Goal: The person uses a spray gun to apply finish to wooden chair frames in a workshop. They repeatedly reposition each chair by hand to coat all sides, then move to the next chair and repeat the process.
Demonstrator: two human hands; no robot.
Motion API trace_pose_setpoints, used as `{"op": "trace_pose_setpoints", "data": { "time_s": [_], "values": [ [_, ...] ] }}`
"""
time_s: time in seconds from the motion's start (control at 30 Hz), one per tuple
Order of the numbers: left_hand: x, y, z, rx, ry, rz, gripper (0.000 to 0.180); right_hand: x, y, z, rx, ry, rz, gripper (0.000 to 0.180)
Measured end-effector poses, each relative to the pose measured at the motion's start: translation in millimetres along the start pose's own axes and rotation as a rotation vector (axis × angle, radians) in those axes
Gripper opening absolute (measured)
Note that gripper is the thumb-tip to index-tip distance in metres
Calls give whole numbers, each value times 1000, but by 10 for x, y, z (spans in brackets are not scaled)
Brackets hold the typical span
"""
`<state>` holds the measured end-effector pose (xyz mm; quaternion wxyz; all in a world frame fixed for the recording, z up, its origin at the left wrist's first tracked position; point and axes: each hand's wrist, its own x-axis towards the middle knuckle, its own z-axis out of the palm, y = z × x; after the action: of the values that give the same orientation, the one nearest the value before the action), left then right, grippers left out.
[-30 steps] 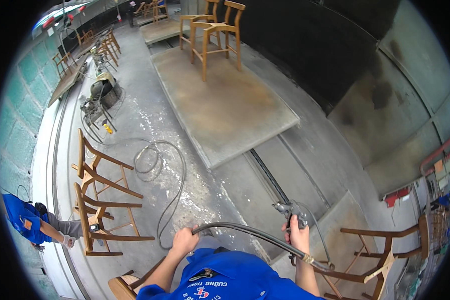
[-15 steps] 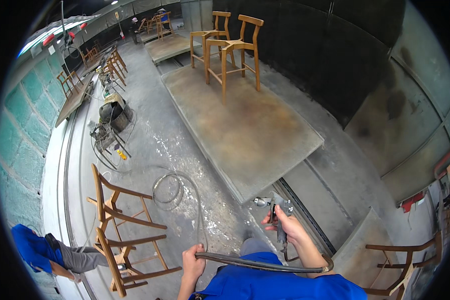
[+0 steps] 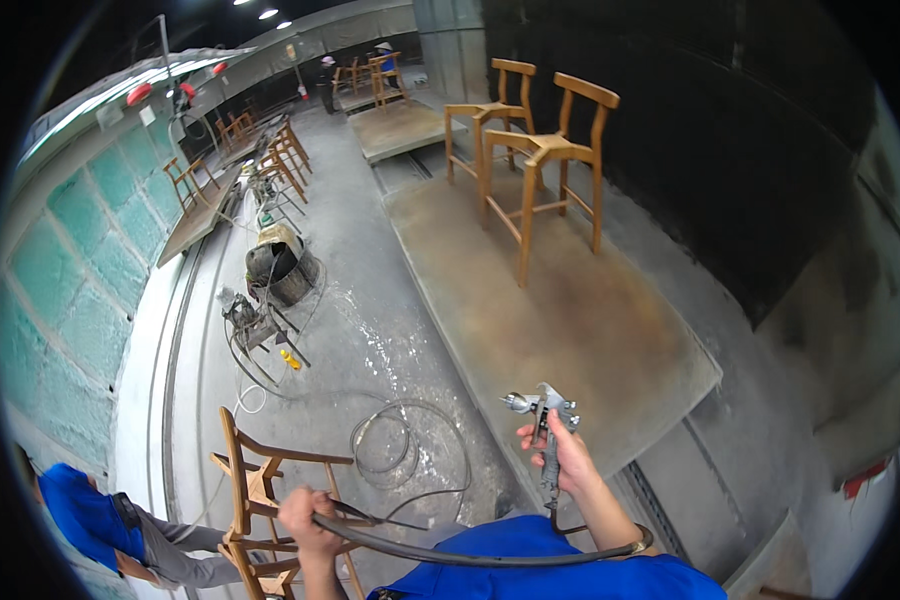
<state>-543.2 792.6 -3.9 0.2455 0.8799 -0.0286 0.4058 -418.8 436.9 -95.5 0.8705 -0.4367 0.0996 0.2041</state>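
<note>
My right hand (image 3: 568, 458) is wrapped round the handle of a metal spray gun (image 3: 548, 410), its nozzle toward the left, above the near edge of a low platform (image 3: 610, 370). From the gun's base a dark hose (image 3: 490, 556) loops under my right forearm and across my front. My left hand (image 3: 312, 520) is closed on that hose, in front of a wooden chair frame (image 3: 255, 485) on the left. Two wooden chair frames without seats, a nearer one (image 3: 550, 150) and a farther one (image 3: 500, 110), stand upright on the platform's far part.
More hose lies coiled (image 3: 410, 450) on the grey floor. A black bucket (image 3: 282, 268) and pump equipment (image 3: 255, 325) stand left, near a yellow object (image 3: 290, 359). A person in blue (image 3: 90, 520) is at lower left. Further platforms (image 3: 400, 130) carry chairs behind.
My view has shifted, so the platform and its chairs sit lower and farther right. My left hand has risen leftward with the hose. The spray gun remains in my right hand.
</note>
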Motion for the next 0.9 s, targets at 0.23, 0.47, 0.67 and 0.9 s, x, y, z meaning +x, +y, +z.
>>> {"op": "trace_pose_setpoints", "data": {
  "time_s": [0.23, 0.47, 0.67, 0.9],
  "values": [
    [1021, -632, 167, 92, 403, 152, 44, 1253, -291, 862, -150, -136, 46, 50],
    [1952, -1613, 109, 140, 533, 318, 34, 2509, -185, 1533, -116, -76, 84, 53],
    [2865, -2106, -91, 223, 517, 509, 31, 3324, -121, 2002, -73, -60, 77, 56],
    [3722, -2516, 163, 217, 505, 735, 34, 4078, 12, 2165, -51, 38, 97, 59]
  ]
}}
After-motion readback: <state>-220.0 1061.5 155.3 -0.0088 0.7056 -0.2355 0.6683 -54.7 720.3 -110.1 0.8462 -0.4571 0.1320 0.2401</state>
